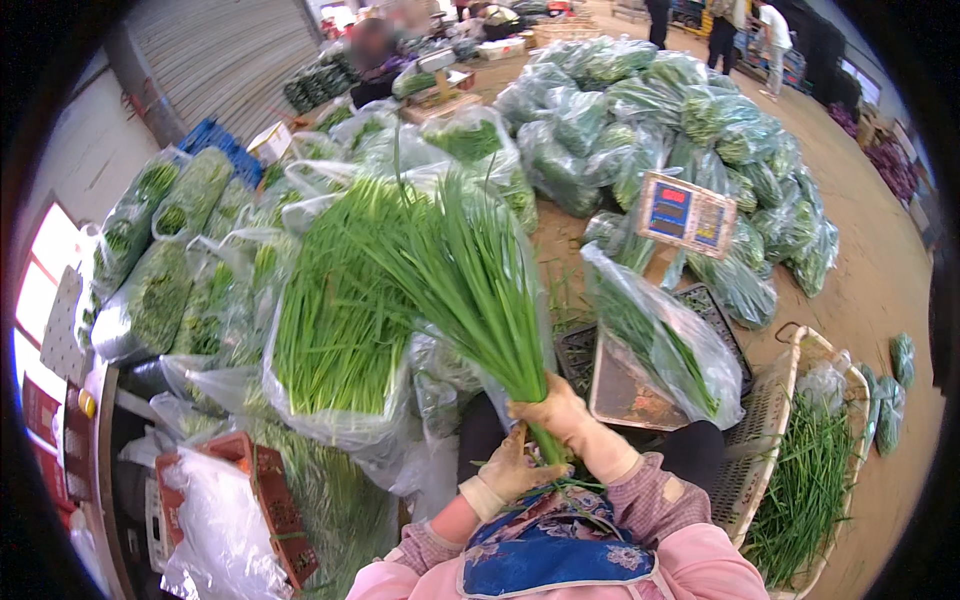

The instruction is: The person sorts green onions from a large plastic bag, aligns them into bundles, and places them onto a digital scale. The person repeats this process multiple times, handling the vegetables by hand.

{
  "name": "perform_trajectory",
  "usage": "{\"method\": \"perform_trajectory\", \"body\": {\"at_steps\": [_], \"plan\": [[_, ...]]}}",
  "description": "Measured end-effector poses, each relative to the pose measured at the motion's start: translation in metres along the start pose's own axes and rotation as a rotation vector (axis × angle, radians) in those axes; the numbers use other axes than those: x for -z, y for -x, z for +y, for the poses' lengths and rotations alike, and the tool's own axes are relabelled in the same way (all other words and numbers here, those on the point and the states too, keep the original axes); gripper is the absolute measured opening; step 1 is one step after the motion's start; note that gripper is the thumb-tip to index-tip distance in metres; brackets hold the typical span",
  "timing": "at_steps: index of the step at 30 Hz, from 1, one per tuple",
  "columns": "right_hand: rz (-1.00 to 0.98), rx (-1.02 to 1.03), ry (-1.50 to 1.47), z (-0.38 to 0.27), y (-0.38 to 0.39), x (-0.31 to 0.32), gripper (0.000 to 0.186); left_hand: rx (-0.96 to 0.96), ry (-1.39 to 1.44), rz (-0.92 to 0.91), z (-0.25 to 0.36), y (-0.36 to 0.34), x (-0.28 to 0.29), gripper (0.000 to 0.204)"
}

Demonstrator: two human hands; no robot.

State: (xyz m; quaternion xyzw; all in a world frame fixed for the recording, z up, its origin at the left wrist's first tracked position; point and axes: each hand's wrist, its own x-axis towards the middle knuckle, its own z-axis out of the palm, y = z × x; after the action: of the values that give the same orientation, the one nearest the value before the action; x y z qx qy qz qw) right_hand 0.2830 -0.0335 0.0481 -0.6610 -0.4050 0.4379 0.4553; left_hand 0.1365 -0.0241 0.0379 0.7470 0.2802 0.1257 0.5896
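A long bunch of green garlic chives point(480, 290) stands slanted in front of me, its leaves fanning out up and to the left. My right hand point(570, 415), in a pale glove, is wrapped round the lower stalks. Just below and to the left, my gloved left hand point(505, 470) is closed at the stalk ends by my lap; its fingertips are partly hidden. Left of the bunch lies an open clear bag of loose chives point(340, 300). A bagged bunch point(660, 340) rests on the scale's metal pan point(625, 390) to the right.
The scale's display point(686, 213) rises behind its pan. A cream plastic basket point(770, 440) with loose chives stands at my right. A red-brown crate point(275, 510) with clear plastic bags is at lower left. Bagged greens point(690, 110) are piled beyond, and several people are farther back.
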Motion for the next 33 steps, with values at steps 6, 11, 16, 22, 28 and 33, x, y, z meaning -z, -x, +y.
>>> {"method": "perform_trajectory", "body": {"at_steps": [6,11,16,22,28,33], "plan": [[0.08,-0.093,-0.021,0.033,0.027,0.084,0.058,0.188,-0.17,-0.137,-0.021,-0.04,-0.007,0.054],[0.117,0.019,0.248,0.005,0.05,0.103,0.054,-0.134,-0.066,-0.082,-0.073,-0.145,-0.017,0.046],[0.152,0.232,0.33,0.015,0.062,0.133,0.05,0.072,1.084,0.348,-0.033,-0.26,-0.027,0.043],[0.154,0.473,0.569,0.014,0.039,0.172,0.055,0.146,1.04,0.212,-0.029,-0.366,-0.015,0.041],[0.311,0.6,0.479,0.051,-0.019,0.211,0.055,0.067,0.83,-0.111,-0.056,-0.341,-0.022,0.039],[0.182,0.307,0.523,0.104,-0.051,0.22,0.052,-0.119,1.198,-0.073,-0.004,-0.278,-0.007,0.042]]}}
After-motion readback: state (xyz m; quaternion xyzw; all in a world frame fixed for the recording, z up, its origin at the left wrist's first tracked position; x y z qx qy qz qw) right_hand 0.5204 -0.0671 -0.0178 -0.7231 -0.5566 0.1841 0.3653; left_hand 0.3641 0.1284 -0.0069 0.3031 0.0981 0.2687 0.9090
